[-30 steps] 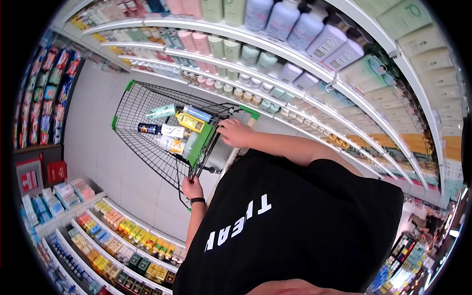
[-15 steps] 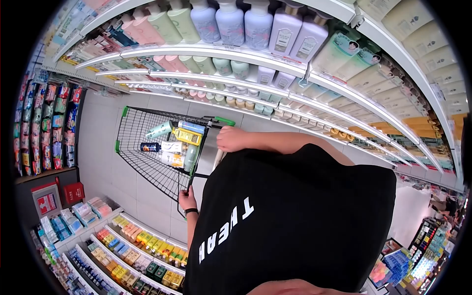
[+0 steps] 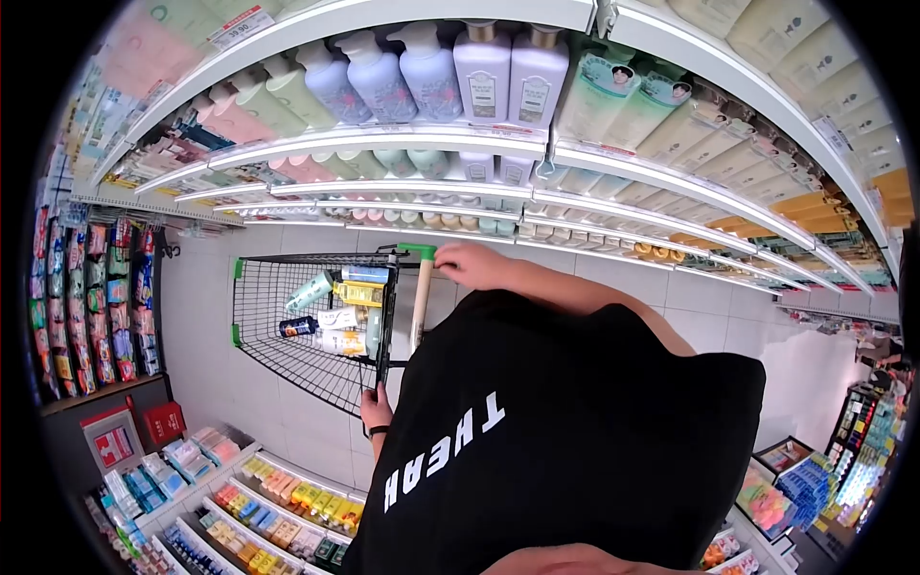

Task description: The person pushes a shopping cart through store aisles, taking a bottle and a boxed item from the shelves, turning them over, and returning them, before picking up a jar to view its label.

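A black wire shopping cart [image 3: 278,369] with green corners stands in front of me. My left hand [image 3: 377,407], with a dark wristband, is closed around its near side edge. Beside the green end of the cart handle [image 3: 422,292] is my right hand [image 3: 470,265], its fingers loosely stretched out and apart; contact with the handle is unclear. Lying in the cart are a teal bottle [image 3: 309,290], a yellow pack [image 3: 359,291], a dark blue bottle [image 3: 298,327], a white bottle [image 3: 337,318] and a white-and-orange one [image 3: 343,342].
A long shelf [image 3: 383,144] of pump bottles runs along my right, with lilac bottles [image 3: 482,77] on it. Low shelves [image 3: 287,508] of packs line my left. A rack of hanging packets [image 3: 120,297] stands ahead, beyond the tiled floor [image 3: 201,335].
My right hand has loosened from its curl at the handle, and the handle shows more. My left hand keeps its hold. The view has shifted, so the shelves and cart sit lower.
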Motion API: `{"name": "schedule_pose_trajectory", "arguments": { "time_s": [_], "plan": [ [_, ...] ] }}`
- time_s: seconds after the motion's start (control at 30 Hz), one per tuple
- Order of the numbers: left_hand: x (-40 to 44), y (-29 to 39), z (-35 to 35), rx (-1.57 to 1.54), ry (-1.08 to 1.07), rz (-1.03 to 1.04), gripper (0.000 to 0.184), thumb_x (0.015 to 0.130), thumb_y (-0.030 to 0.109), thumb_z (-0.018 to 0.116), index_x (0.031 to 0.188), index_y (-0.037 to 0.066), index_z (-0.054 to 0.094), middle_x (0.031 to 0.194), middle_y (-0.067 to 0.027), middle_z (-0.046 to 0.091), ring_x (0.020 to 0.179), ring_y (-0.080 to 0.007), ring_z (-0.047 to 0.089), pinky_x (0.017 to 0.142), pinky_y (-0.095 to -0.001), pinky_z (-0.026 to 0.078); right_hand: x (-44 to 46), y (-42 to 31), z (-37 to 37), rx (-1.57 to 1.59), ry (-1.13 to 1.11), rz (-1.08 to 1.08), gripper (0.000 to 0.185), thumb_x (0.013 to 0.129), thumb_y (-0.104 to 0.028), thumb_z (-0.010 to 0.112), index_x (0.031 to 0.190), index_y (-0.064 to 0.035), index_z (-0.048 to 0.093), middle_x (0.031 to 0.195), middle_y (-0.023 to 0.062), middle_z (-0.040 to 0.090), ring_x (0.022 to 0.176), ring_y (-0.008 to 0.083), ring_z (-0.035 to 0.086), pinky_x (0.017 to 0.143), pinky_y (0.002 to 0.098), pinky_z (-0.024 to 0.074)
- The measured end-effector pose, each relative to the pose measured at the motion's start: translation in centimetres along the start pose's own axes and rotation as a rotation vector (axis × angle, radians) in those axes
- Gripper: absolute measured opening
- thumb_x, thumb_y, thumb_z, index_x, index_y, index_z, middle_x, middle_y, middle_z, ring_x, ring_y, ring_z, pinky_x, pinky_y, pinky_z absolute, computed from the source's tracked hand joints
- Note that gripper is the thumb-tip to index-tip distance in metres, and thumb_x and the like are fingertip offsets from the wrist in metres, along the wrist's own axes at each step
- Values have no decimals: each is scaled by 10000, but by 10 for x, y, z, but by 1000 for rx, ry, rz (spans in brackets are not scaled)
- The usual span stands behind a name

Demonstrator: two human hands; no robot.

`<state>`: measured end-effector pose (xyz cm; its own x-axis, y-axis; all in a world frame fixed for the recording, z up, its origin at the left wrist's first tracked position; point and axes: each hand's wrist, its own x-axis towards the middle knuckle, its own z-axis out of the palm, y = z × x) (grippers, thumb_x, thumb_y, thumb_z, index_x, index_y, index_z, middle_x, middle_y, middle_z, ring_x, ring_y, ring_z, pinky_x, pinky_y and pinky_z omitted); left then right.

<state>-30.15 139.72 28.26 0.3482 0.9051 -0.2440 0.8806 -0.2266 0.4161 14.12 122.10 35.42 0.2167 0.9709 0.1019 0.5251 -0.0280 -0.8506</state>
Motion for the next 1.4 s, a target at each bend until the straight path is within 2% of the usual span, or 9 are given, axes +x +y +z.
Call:
{"name": "schedule_pose_trajectory", "arguments": {
  "time_s": [0.07,0.2,0.37,0.53,0.6,0.73,0.8,0.9,1.4],
  "plan": [
    [7,16,-18,-26,-199,28,478,956,430,711,787,-13,646,709,-140,690,661,-271,667,650,-420,517,-8,1,-23,55,441,111,196,945,-168,639,1098,-55,687,1150,146,695,1070,351,654,879,441,540],
    [33,42,-44,122,-562,-4,417,954,381,714,890,-28,669,760,-152,720,715,-261,714,698,-386,552,-9,3,-92,138,832,340,246,948,-152,676,1170,-45,665,1090,93,701,915,225,662,809,338,533],
    [44,124,-79,50,-318,306,292,944,268,720,971,-21,693,893,-183,740,876,-286,729,786,-384,564,-2,-45,-175,325,986,271,306,965,-113,669,1253,-24,614,1102,77,675,863,106,624,780,263,512],
    [19,275,-176,-840,-136,469,90,974,105,668,1000,18,662,956,-33,681,863,-154,637,837,-320,516,27,-66,-199,346,888,136,348,960,-116,685,1278,-8,594,1168,109,668,888,121,638,787,268,522],
    [0,320,-221,-1090,-128,781,118,1005,143,643,1044,32,630,1007,-51,655,843,-160,611,805,-315,492,44,-76,-201,255,864,128,370,960,-128,690,1293,-3,587,1231,132,649,923,136,650,800,279,530],
    [-75,412,-305,-1452,-291,1166,232,996,280,701,1039,88,578,884,-19,570,762,-125,544,735,-298,452,79,-107,-208,-186,903,15,444,921,-161,721,1312,-6,579,1290,170,579,992,220,668,829,338,553],
    [-104,428,-331,-1580,-465,1192,175,927,205,784,936,179,611,902,51,569,773,-88,568,728,-281,440,92,-119,-214,-255,874,-49,455,905,-166,725,1309,-12,584,1298,173,552,1022,247,667,843,357,559],
    [-134,396,-353,-1648,-501,1112,279,760,18,876,833,168,653,810,29,596,738,-50,637,654,-209,490,100,-133,-214,-250,865,-19,437,915,-162,711,1311,-24,589,1330,171,539,1035,241,666,862,353,563],
    [-153,416,-330,-1725,-853,1204,268,764,43,877,842,170,655,815,31,593,740,-56,622,653,-219,479,75,-122,-202,-225,822,20,421,937,-164,706,1315,-30,579,1365,166,522,1041,242,662,904,374,539]
  ]
}}
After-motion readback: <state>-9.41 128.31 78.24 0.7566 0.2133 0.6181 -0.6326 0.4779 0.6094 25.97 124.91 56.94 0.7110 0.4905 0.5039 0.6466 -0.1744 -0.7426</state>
